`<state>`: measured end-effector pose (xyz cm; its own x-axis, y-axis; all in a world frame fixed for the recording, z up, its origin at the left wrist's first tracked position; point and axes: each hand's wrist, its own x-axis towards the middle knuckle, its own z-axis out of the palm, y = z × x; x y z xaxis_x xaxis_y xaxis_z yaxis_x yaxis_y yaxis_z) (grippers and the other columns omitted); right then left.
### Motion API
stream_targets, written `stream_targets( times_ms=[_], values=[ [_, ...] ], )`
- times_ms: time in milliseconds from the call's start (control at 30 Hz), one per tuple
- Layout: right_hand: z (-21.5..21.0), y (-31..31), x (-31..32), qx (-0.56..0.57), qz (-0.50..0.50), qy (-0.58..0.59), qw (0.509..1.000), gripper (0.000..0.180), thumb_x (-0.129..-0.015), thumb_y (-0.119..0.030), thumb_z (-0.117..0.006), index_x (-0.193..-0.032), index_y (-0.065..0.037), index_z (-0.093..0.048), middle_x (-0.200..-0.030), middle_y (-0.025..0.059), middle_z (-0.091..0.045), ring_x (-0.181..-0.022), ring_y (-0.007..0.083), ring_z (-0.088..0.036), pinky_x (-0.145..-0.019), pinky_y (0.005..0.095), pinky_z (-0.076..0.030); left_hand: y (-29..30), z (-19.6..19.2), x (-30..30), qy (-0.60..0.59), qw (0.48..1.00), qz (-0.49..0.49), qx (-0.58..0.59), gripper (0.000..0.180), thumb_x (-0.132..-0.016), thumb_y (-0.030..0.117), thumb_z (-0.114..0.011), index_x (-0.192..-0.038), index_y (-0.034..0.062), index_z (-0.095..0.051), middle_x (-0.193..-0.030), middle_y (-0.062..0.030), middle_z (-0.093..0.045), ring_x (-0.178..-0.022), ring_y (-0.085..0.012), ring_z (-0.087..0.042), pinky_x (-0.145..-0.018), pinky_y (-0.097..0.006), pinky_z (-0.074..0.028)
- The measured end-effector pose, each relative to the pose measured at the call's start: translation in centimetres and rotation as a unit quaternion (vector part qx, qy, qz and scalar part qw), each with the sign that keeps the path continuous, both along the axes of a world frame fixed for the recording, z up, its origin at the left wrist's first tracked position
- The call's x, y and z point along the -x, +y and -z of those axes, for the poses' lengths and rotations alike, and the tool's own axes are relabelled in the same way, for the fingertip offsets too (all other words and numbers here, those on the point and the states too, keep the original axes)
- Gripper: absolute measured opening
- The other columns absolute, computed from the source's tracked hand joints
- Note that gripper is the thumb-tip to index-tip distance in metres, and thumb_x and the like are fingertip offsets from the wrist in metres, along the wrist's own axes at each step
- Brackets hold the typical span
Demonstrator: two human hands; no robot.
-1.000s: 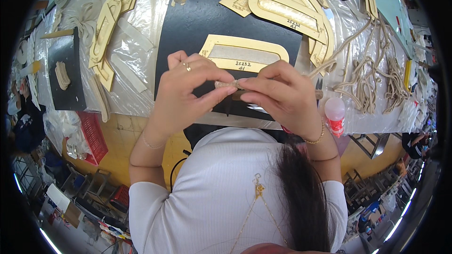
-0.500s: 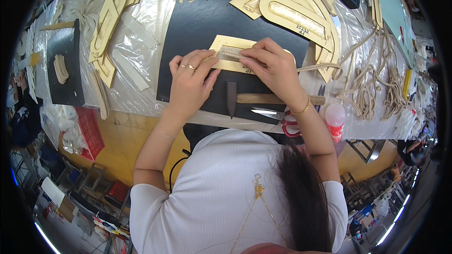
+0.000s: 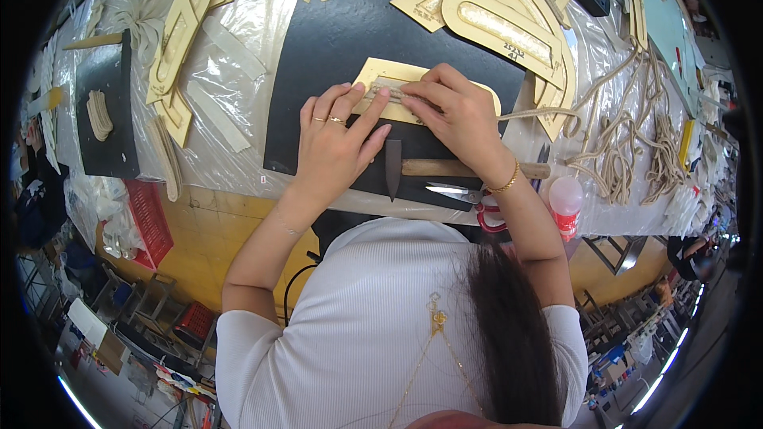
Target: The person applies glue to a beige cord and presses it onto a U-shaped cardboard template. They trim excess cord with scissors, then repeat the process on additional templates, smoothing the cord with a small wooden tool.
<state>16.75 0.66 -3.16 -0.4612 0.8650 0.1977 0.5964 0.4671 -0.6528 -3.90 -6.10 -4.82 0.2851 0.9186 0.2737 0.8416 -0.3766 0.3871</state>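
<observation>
We have the beige cord [image 3: 395,95] in the slot of the yellow frame [image 3: 391,70], at two o'clock from our left hand [image 3: 338,129] and ten o'clock from our right hand [image 3: 458,117]. Our left fingers are spread, index tip pressing the cord; our right thumb and index pinch it.

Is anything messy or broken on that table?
The beige cord at the right side of the table looks messiest: it lies in loose, tangled loops, while the small bundle on the left-hand black board is neatly gathered. I can't see anything clearly spilled or broken.
</observation>
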Motion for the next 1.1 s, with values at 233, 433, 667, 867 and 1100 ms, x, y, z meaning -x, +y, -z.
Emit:
stream_targets(
  times_ms=[233, 433, 667, 867, 1100],
  values=[
    [0.2, 0.0, 0.1, -0.007, 0.001, -0.002, 1.000, 0.015, -0.081, -0.014, -0.080, -0.096, -0.009, -0.078, -0.085, 0.0029, -0.064, -0.065, 0.0187, -0.065, -0.059, 0.0304, -0.053, 0.2, 0.1, -0.4, 0.027, 1.000, -0.008, 0.007, 0.056, -0.083, 0.023, -0.079, -0.136, 0.0143, -0.064, -0.123, -0.0084, -0.056, -0.120, -0.0279, -0.052, -0.099, -0.044, -0.041],
    [0.1, -0.1, 0.1, -0.002, 0.002, -0.005, 1.000, 0.015, -0.082, -0.014, -0.080, -0.095, -0.009, -0.077, -0.085, 0.0032, -0.064, -0.066, 0.0199, -0.066, -0.060, 0.0308, -0.053, 0.6, 0.1, -0.5, 0.049, 0.999, 0.004, -0.016, 0.052, -0.086, 0.029, -0.075, -0.132, 0.0085, -0.065, -0.119, -0.0113, -0.061, -0.115, -0.0285, -0.053, -0.096, -0.045, -0.043],
    [0.0, -0.1, -0.2, 0.013, -0.005, 0.011, 1.000, 0.012, -0.084, -0.010, -0.078, -0.094, -0.007, -0.074, -0.088, 0.0051, -0.064, -0.069, 0.0225, -0.066, -0.062, 0.0318, -0.054, 0.6, -0.5, -1.1, 0.077, 0.997, -0.006, -0.011, 0.050, -0.084, 0.019, -0.076, -0.131, 0.0075, -0.066, -0.117, -0.0109, -0.061, -0.115, -0.0288, -0.055, -0.094, -0.044, -0.045],
    [0.1, -0.2, -0.4, 0.016, -0.011, 0.008, 1.000, 0.010, -0.084, -0.009, -0.076, -0.093, -0.006, -0.073, -0.090, 0.0056, -0.064, -0.071, 0.0226, -0.067, -0.063, 0.0316, -0.054, 0.8, -0.8, -1.3, 0.090, 0.996, -0.002, -0.016, 0.047, -0.083, 0.015, -0.075, -0.128, 0.0062, -0.068, -0.115, -0.0116, -0.063, -0.113, -0.0288, -0.057, -0.094, -0.044, -0.045],
    [0.0, -0.2, 0.0, 0.044, 0.010, 0.018, 0.999, 0.006, -0.084, -0.012, -0.073, -0.088, -0.007, -0.071, -0.088, 0.0047, -0.062, -0.073, 0.0262, -0.066, -0.064, 0.0362, -0.054, 0.9, -1.0, -1.2, 0.099, 0.995, 0.004, -0.019, 0.046, -0.082, 0.013, -0.074, -0.128, 0.0060, -0.068, -0.115, -0.0119, -0.063, -0.113, -0.0291, -0.057, -0.094, -0.044, -0.045]
  ],
)
